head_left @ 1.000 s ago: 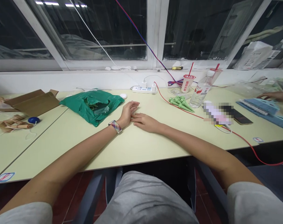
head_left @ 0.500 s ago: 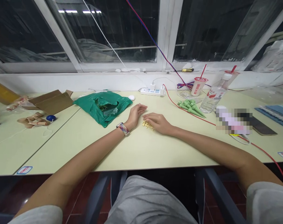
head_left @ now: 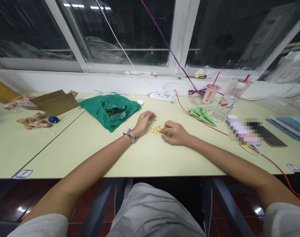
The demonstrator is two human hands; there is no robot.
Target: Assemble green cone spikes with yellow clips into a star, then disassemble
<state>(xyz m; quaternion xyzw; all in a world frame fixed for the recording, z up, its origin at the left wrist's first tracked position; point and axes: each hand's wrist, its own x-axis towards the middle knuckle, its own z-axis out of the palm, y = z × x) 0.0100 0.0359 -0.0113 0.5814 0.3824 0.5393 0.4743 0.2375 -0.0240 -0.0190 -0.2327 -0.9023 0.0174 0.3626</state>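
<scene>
A small heap of pale yellow pieces point(head_left: 156, 129) lies on the table between my two hands; the pieces are too small to name. My left hand point(head_left: 143, 123) rests on its side to the left of the heap, fingers stretched out and slightly cupped, holding nothing. A watch with a multicoloured woven band point(head_left: 130, 135) is on that wrist. At the right edge of the heap, my right hand point(head_left: 176, 133) has its fingers bent into a pinch, with a small yellow piece at the fingertips. Its palm side is hidden.
Left of my hands lie a torn green plastic bag point(head_left: 110, 110), a cardboard box point(head_left: 56, 104) and a wooden toy with a blue ball point(head_left: 53, 119). Rightward are green cones point(head_left: 201, 115), a water bottle point(head_left: 224, 103), a cup point(head_left: 211, 93) and a red cable point(head_left: 276, 161). A power strip point(head_left: 162, 97) sits behind.
My right hand has drawn back slightly to the right, its fingers curling from nearly flat into a pinch. More of the yellow heap shows. The left hand stays about where it was.
</scene>
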